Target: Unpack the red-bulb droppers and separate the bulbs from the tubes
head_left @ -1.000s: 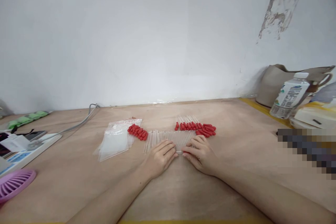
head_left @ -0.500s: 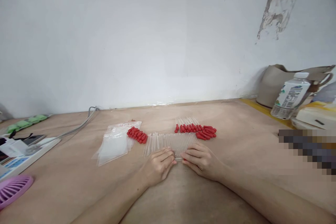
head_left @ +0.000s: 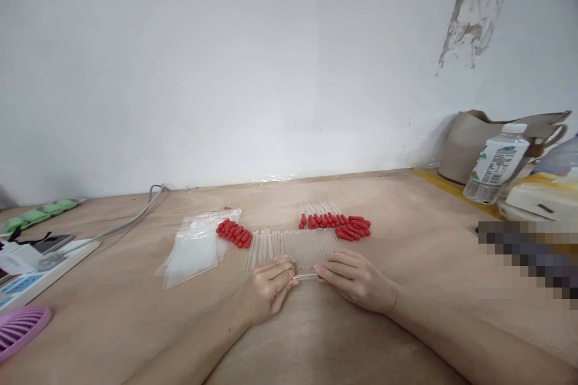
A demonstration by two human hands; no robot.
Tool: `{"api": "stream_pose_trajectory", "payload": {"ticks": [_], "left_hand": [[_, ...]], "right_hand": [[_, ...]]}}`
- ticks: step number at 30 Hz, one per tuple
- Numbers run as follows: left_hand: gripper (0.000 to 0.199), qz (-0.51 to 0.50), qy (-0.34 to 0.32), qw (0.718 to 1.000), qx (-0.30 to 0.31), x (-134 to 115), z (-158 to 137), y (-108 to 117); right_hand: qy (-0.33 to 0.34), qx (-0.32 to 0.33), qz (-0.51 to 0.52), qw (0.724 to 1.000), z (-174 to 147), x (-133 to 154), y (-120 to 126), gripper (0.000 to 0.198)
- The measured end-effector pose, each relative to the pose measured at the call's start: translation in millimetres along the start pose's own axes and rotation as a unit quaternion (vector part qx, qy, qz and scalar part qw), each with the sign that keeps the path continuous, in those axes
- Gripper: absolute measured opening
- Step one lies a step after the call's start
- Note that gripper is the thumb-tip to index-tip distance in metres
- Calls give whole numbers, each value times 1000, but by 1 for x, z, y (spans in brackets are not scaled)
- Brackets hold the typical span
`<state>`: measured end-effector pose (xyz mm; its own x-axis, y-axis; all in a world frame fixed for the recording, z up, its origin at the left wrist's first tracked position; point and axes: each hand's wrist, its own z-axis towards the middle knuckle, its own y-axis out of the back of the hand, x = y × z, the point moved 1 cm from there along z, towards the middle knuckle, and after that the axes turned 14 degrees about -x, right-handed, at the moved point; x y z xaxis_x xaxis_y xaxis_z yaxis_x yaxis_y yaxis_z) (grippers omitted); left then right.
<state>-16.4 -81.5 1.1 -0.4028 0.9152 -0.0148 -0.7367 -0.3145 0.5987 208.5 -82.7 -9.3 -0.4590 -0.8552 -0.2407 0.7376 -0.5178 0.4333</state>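
Observation:
Between my two hands a thin clear glass dropper tube [head_left: 306, 277] lies level, just above or on the table. My left hand [head_left: 270, 286] pinches its left end with closed fingers. At the other end my right hand [head_left: 354, 280] is closed around it, and a speck of red shows at the fingertips, probably a rubber bulb mostly hidden there. Just beyond the hands lies a row of loose clear glass tubes [head_left: 289, 243]. Red rubber bulbs [head_left: 233, 233] are heaped left of that row, and more red bulbs [head_left: 354, 228] lie to its right.
Behind the row lie tubes fitted with red bulbs [head_left: 323, 219]. Clear zip bags [head_left: 194, 252] are stacked at left. Farther left are a power strip [head_left: 49, 274], a cable [head_left: 130, 222] and a purple fan [head_left: 22, 331]. A plastic bottle [head_left: 497, 162] stands at right.
My hands have moved slightly apart, so more of the clear tube shows between them. The view has shifted a little; the piles of bulbs and tubes look the same.

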Motion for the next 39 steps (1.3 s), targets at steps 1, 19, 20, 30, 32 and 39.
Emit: {"api": "stream_pose_trajectory", "payload": {"ticks": [1, 19, 20, 30, 32, 39], "left_hand": [[15, 2, 9, 1000, -9, 3, -2, 3], [31, 190, 120, 969, -98, 49, 3, -4], [31, 197, 114, 969, -92, 49, 3, -5], [39, 198, 95, 975, -23, 40, 3, -1], [38, 189, 104, 976, -8, 38, 4, 2], [39, 176, 76, 977, 98, 36, 4, 14]], "right_hand": [[-6, -6, -1, 1000, -1, -4, 4, 20], [-561, -141, -92, 811, -46, -110, 27, 34], [-574, -146, -85, 801, -49, -113, 26, 33], [-470, -45, -56, 880, -37, -103, 26, 25], [-427, -19, -86, 900, -33, -97, 28, 21], [-339, 34, -134, 931, -28, -86, 28, 17]]}}
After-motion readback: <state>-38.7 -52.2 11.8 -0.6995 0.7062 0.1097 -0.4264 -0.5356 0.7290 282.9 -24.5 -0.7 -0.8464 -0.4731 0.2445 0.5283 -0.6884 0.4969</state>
